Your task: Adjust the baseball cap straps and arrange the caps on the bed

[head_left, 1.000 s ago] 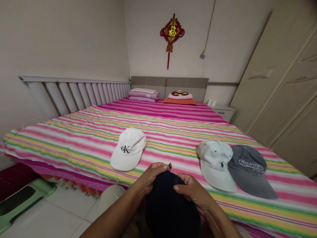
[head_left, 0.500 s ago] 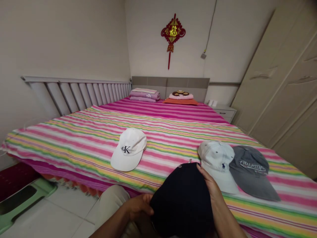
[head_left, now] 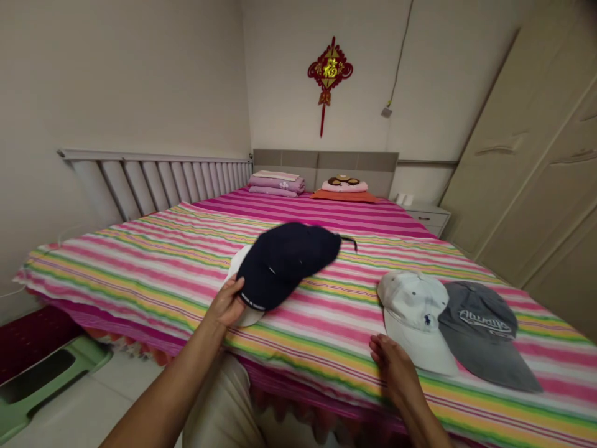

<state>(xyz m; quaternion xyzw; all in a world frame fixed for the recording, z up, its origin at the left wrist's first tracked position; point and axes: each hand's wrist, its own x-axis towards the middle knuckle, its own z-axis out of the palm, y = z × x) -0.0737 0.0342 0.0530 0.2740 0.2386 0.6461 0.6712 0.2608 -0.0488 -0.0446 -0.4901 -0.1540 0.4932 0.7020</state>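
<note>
Holding a navy baseball cap [head_left: 289, 258] by its brim in the left hand [head_left: 227, 303], pinching the edge firmly between thumb and fingers. Keeping it tilted above the striped sheet [head_left: 326, 326], in front of a white baseball cap [head_left: 236, 260] and hiding most of it; cannot tell whether touching it. Can make out white lettering along the navy brim, too small and blurred to read. Can see a dark strap [head_left: 349, 240] sticking out from the far end, toward the right.

Holding nothing in the right hand [head_left: 395, 368], with fingers extended, loosely curved and close together, just beside the brim of a pale baseball cap [head_left: 415, 311]; cannot tell whether touching brim or sheet. Can spot a small dark-blue emblem [head_left: 427, 320] on the pale front. Can see white script on the gray baseball cap [head_left: 480, 333] adjoining it, apparently beginning with A, otherwise too blurred. Can read the gold character 福 on the red wall hanging [head_left: 330, 68].

Can see a wide stretch of sheet between the navy and pale caps, and more reaching back toward the folded purple bedding [head_left: 277, 185]. Bounded at left by a slatted rail [head_left: 158, 183], and in front by the bed's near edge [head_left: 317, 401], close below both hands.
</note>
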